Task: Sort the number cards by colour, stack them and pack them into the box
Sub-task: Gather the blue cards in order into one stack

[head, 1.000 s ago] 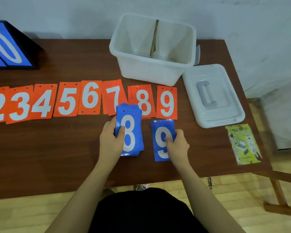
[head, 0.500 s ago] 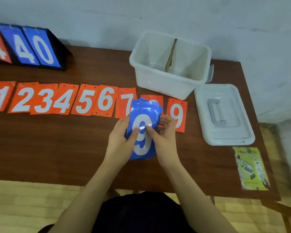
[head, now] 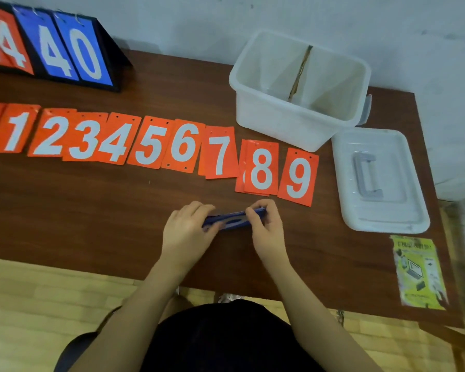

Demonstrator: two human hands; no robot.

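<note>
Both hands hold the blue stack [head: 232,220] edge-on, low over the desk [head: 91,210]. The left hand [head: 187,232] grips its left end, thumb in front and fingers curled behind; the right hand [head: 266,224] pinches the right end the same way. Just beyond the grip lies the row of orange cards [head: 151,145], from 1 at the far left to 9 nearest the right hand, some overlapping. Further back and to the right of the grip sits the open white box [head: 274,116] with a divider in it, and its lid [head: 381,183] lies flat beside it. A scoreboard [head: 62,47] stands far back left; a yellow leaflet [head: 419,272] lies off to the right.
</note>
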